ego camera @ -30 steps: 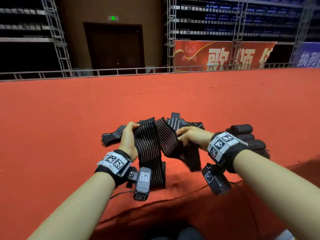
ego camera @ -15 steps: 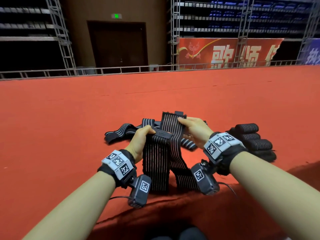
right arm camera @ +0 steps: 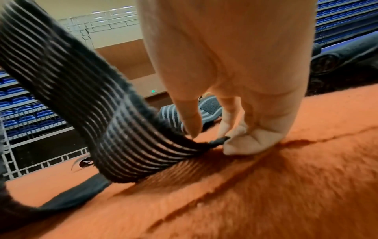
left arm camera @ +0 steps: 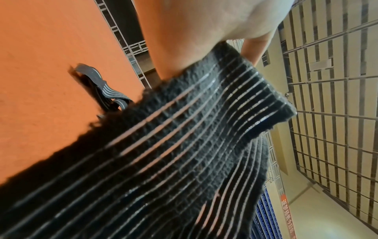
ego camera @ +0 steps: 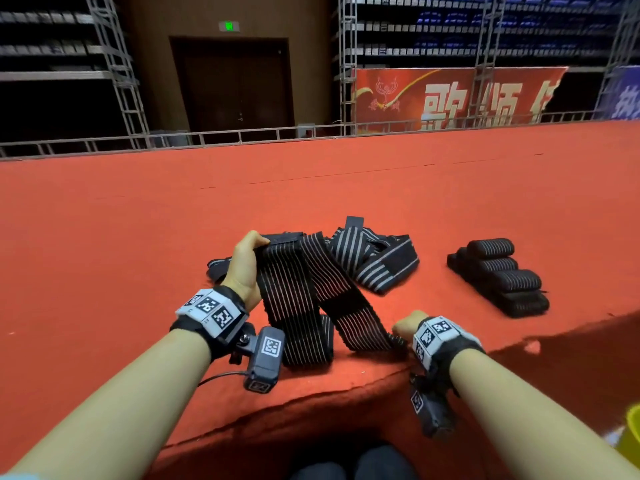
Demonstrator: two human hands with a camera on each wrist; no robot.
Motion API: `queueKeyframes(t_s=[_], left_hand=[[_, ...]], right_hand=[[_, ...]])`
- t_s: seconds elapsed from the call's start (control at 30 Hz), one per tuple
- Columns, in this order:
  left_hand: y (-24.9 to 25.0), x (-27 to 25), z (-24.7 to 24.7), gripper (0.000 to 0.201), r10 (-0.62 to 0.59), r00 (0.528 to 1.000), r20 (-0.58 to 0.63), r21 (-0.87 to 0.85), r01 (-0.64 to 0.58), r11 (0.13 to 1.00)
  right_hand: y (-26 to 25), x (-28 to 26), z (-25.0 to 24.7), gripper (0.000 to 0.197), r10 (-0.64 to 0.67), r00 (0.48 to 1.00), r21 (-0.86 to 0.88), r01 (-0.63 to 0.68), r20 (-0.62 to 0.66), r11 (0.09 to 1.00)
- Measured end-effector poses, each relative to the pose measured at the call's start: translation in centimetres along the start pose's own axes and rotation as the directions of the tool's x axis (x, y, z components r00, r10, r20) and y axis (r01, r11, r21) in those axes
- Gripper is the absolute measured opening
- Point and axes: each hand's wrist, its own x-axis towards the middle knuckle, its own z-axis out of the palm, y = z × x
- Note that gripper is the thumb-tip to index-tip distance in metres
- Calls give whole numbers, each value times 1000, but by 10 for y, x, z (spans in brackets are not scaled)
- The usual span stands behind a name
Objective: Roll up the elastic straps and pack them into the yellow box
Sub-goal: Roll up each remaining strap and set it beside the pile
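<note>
From the head view, my left hand (ego camera: pixel 244 268) is gripping the folded top of the elastic strap (ego camera: pixel 298 299), holding it above the red carpet (ego camera: pixel 104 237). My right hand (ego camera: pixel 408 329), which half a second ago was up beside the left, is now pinching the strap's far end down by the carpet's near edge. Loose straps (ego camera: pixel 374 258) are lying behind; rolled straps (ego camera: pixel 498 275) are sitting stacked to the right. A sliver of the yellow box (ego camera: pixel 632 431) is showing at the lower right.

From the left wrist, my palm (left arm camera: pixel 194 40) is pressing the strap's fold (left arm camera: pixel 235 100).

From the right wrist, my fingertips (right arm camera: pixel 241 142) are clamping the strap's tip (right arm camera: pixel 218 140) against the carpet.
</note>
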Motion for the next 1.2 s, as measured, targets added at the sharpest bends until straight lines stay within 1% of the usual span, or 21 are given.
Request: queueKeyframes(t_s=[0.1, 0.17, 0.2, 0.23, 0.3, 0.37, 0.4, 0.43, 0.5, 0.53, 0.57, 0.63, 0.67, 0.7, 0.73, 0.8, 0.83, 0.9, 1.0, 1.07, 1.2], left_hand=[[-2, 2, -3, 20, 16, 1000, 5, 12, -16, 1000], [-1, 4, -7, 16, 18, 1000, 6, 26, -18, 999], [-1, 4, -8, 17, 16, 1000, 7, 27, -16, 999], [-1, 6, -11, 23, 13, 1000, 10, 24, -13, 1000], [-1, 8, -16, 31, 9, 1000, -9, 22, -9, 1000], [-2, 12, -19, 23, 0, 999, -42, 38, 2, 999], [-3, 14, -18, 14, -7, 998, -55, 62, 11, 998], [-5, 16, -17, 12, -24, 998, -55, 104, 30, 994], [-9, 21, -11, 19, -79, 994, -71, 234, 93, 968], [-11, 24, -11, 20, -86, 992, -94, 311, 111, 944], [-12, 25, -13, 20, -64, 991, -118, 393, 106, 913], [-17, 36, -23, 18, 39, 988, -148, 548, 49, 835], [-22, 45, -32, 19, 96, 985, -144, 603, 11, 798], [-26, 51, -38, 22, 140, 980, -142, 625, -21, 780], [-33, 61, -46, 29, 175, 975, -135, 625, -54, 779], [-31, 52, -37, 48, 202, 973, -113, 570, -103, 815], [-26, 40, -27, 53, 201, 976, -81, 530, -128, 838], [-21, 26, -13, 43, 179, 984, 7, 473, -161, 866], [-9, 5, 4, 27, 163, 978, 127, 424, -202, 883], [-1, -3, 10, 24, 146, 973, 179, 385, -205, 900], [7, -11, 11, 25, 86, 966, 245, 365, -174, 915]], right_hand=[[4, 5, 10, 27, 51, 998, 24, -52, 32, 998], [7, 7, 10, 18, 72, 995, 194, -83, 64, 977], [10, 7, 5, 23, 82, 994, 334, -103, 79, 937], [12, 10, -1, 26, 74, 995, 464, -93, 61, 881], [15, 15, -21, 25, 19, 997, 696, 40, -76, 717], [15, 20, -44, 23, 24, 952, 867, 268, -306, 419], [13, 20, -54, 20, 37, 919, 884, 367, -393, 291], [11, 21, -64, 15, 46, 883, 869, 450, -468, 207], [6, 21, -83, 5, 43, 828, 826, 553, -560, 111], [1, 18, -93, 9, 35, 817, 815, 571, -576, 97], [-7, 9, -103, 14, 23, 811, 808, 580, -585, 110], [-27, -16, -115, 13, -91, 842, 845, 535, -532, 15], [-36, -25, -117, 14, -191, 874, 891, 454, -446, -1], [-48, -38, -115, 18, -309, 895, 935, 352, -323, 42], [-58, -48, -110, 27, -425, 889, 954, 258, -173, 152], [-72, -60, -95, 53, -564, 821, 902, 174, 89, 395], [-79, -61, -84, 49, -597, 792, 876, 195, 124, 441], [-94, -67, -61, 19, -612, 790, 815, 374, -31, 441], [-108, -64, -36, 13, -616, 723, 642, 638, -312, 424], [-110, -60, -30, 11, -623, 669, 572, 717, -404, 399], [-111, -60, -31, 8, -570, 616, 528, 779, -544, 337]])
